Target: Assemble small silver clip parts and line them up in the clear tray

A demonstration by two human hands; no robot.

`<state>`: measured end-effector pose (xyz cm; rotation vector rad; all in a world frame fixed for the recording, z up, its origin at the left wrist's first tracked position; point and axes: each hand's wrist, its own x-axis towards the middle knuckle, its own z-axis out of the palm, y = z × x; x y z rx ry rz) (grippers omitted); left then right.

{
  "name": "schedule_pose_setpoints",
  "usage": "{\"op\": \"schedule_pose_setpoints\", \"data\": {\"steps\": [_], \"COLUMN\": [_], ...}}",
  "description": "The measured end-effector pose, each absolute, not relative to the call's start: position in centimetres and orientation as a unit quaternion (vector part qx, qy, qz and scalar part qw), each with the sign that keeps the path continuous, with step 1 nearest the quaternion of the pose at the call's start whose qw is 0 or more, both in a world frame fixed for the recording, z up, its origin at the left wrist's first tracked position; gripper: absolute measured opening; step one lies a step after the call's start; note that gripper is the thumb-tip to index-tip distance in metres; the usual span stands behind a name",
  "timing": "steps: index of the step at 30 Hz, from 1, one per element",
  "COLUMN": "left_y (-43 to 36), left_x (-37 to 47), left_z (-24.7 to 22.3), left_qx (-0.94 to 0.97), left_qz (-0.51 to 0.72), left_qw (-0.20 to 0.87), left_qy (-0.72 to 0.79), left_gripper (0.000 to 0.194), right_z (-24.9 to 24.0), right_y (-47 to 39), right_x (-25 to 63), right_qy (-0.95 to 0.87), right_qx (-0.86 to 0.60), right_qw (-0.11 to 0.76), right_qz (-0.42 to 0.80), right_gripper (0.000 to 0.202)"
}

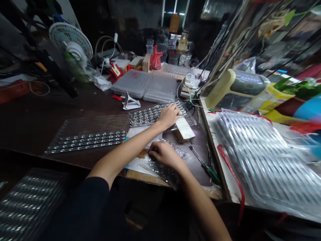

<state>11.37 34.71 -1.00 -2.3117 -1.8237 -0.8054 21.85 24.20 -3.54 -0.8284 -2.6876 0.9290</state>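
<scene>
My left hand [170, 115] reaches across to the right end of a clear tray holding several dark strips with shiny round parts [147, 115]. Its fingers are bent down at the strips; whether they grip one is too small to tell. Nearer to me, my right hand [163, 153] rests with curled fingers over a clear plastic bag of small shiny parts [160, 169]; its fingertips are partly hidden. A white block [185, 130] lies beside the tray's right end. On the left is another clear tray [92, 124] with several strips [87, 141] along its near side.
A screwdriver [209, 170] with a green handle lies right of the bag. Stacked clear trays [265, 160] cover the right-hand surface. Behind are closed trays [160, 85], a white stand [131, 103], a red bag [155, 58] and a fan [71, 42]. More filled trays [30, 201] are at lower left.
</scene>
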Motion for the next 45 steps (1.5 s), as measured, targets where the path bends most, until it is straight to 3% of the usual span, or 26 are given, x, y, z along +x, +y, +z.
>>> {"op": "schedule_pose_setpoints", "data": {"steps": [11, 15, 22, 28, 39, 45], "left_y": [35.2, 34.0, 23.7, 14.8, 12.7, 12.5], "left_x": [11.4, 11.1, 5.8, 1.8, 1.3, 1.5], "left_z": [-1.2, 0.0, -0.5, -5.2, -7.8, -8.0], "left_qx": [-0.765, -0.764, -0.696, -0.574, -0.610, -0.639], "left_qz": [-0.236, -0.280, -0.482, -0.463, -0.447, -0.431], "left_qw": [0.040, 0.016, -0.148, -0.214, -0.158, -0.107], "left_qy": [-0.598, -0.580, -0.511, -0.640, -0.635, -0.628], "left_gripper": [0.013, 0.011, 0.020, 0.017, 0.009, 0.002], "right_z": [-3.9, -4.3, -4.3, -4.7, -5.0, -5.6], "right_y": [24.0, 24.4, 24.6, 23.9, 23.4, 23.2], "right_x": [21.5, 21.5, 21.2, 20.6, 20.0, 19.6], "right_qy": [-0.905, -0.901, -0.900, -0.896, -0.870, -0.868], "right_qx": [-0.265, -0.271, -0.265, -0.273, -0.302, -0.300], "right_qw": [0.089, 0.084, 0.104, 0.166, 0.205, 0.202], "right_qz": [0.319, 0.327, 0.331, 0.308, 0.332, 0.341], "right_gripper": [0.010, 0.011, 0.021, 0.023, 0.007, 0.010]}}
